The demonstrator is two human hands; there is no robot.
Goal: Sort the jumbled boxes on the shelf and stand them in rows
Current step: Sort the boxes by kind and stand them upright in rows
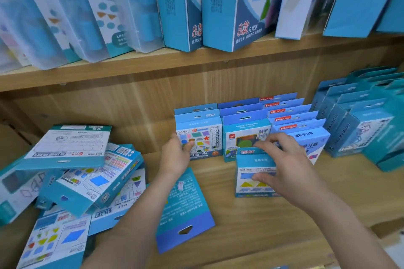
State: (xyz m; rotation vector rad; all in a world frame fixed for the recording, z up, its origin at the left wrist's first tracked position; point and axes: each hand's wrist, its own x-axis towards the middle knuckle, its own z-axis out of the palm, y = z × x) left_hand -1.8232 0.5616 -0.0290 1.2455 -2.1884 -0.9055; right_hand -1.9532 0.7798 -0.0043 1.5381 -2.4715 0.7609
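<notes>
Lower wooden shelf (273, 220). The left hand (176, 156) is gripping the left edge of the upright shapes box (202, 137), its thumb lying on the box front. The right hand (284, 166) is clasping a small blue box (249, 181) that is standing just in front of the rows of upright boxes (284, 116), fingers curling over its top. A flat blue box (185, 209) is lying between the forearms; a jumbled pile of boxes (72, 181) is lying at the left.

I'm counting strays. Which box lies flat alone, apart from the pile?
The blue box partly under the left arm, printed back up, hang hole toward the camera; the rows behind it stand upright.
</notes>
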